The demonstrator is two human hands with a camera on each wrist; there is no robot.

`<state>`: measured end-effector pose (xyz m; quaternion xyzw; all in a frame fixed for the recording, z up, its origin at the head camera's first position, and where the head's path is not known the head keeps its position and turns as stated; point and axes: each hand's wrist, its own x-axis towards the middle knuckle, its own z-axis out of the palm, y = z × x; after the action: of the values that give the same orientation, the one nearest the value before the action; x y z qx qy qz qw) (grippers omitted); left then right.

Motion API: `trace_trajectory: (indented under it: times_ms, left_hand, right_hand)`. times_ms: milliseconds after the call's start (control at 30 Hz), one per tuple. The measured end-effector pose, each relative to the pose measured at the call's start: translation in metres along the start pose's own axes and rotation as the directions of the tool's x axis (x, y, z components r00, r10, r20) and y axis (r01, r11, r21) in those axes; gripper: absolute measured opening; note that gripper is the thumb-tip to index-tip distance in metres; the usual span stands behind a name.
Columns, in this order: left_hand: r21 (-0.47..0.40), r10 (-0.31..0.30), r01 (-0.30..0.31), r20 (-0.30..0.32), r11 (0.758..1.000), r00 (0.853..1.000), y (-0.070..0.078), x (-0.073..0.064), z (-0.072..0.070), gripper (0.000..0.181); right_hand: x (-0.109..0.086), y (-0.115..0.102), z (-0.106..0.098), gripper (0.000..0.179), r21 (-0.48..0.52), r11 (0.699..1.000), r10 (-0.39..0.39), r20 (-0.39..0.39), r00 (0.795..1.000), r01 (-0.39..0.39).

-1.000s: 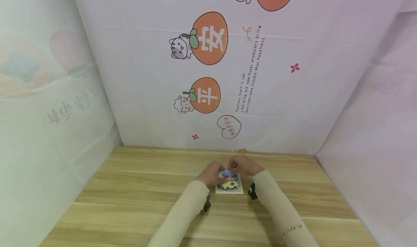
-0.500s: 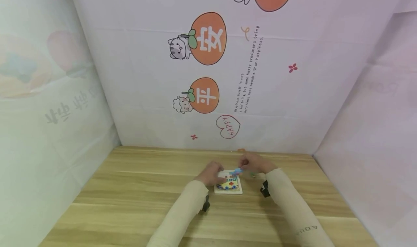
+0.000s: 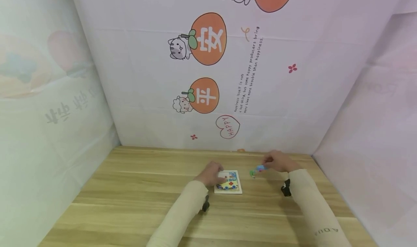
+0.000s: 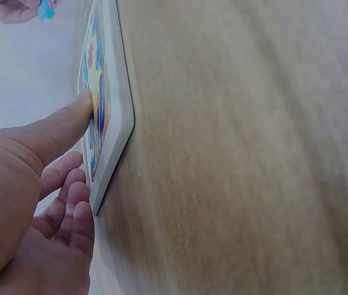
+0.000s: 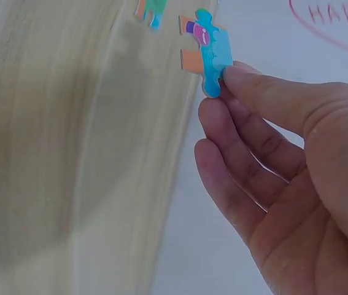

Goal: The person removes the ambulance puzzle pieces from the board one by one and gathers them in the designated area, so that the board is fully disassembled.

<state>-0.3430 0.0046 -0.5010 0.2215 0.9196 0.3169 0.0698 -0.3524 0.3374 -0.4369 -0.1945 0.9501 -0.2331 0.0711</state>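
Note:
A small jigsaw puzzle with a pale frame lies on the table, showing a yellow ambulance with a red cross. Part of its upper area is bare. My left hand holds it by the left side; in the left wrist view the thumb presses on the picture and the curled fingers meet the frame's edge. To the right of the puzzle, my right hand pinches a blue jigsaw piece with orange and pink patches between thumb and fingers. A green jigsaw piece lies on the table close by.
The wooden table ends at a white printed cloth wall behind the hands. Similar cloth hangs at left and right. An orange bit shows at the table's back edge.
My right hand has lifted the blue piece off the puzzle's top part and carried it right, uncovering a bare patch and the green piece. My left hand has stayed on the puzzle.

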Motion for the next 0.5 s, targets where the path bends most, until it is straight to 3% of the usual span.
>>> trace_trajectory:
  times_ms: [200, 267, 500]
  left_hand:
    - [0.011, 0.003, -0.003, 0.001, 1.000, 1.000, -0.005, 0.003, 0.002, 0.052]
    - [0.006, 0.007, -0.007, -0.003, 1.000, 1.000, -0.004, 0.003, 0.001, 0.052]
    - [0.021, 0.007, -0.007, -0.003, 1.000, 1.000, -0.003, 0.002, 0.001, 0.052]
  right_hand:
    - [-0.011, 0.018, 0.005, 0.014, 0.081, 0.992, 0.105, -0.045, 0.994, -0.101]
    - [-0.013, 0.022, 0.008, 0.014, 0.110, 0.989, 0.107, -0.060, 0.992, -0.099]
    - [-0.019, 0.031, 0.018, 0.013, 0.065, 0.988, 0.146, -0.092, 0.985, -0.141]
